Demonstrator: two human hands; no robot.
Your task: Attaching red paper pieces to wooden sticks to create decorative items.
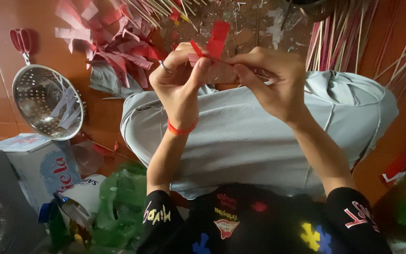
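Both of my hands are raised above my knees, which are covered in light grey cloth (240,136). My left hand (180,80), with a ring and a red wristband, pinches a red paper strip (217,40) at its lower end. My right hand (271,77) pinches the same strip from the right, fingertips meeting the left ones. A thin stick seems to run between the fingers, mostly hidden. The strip's free end stands up above the fingers.
A pile of red and pink paper strips (111,42) lies on the brown floor at upper left. A metal colander (48,101) with white strips and red handles sits at left. Bundles of thin sticks (339,40) lie at upper right. Boxes and green plastic bags (118,207) crowd the lower left.
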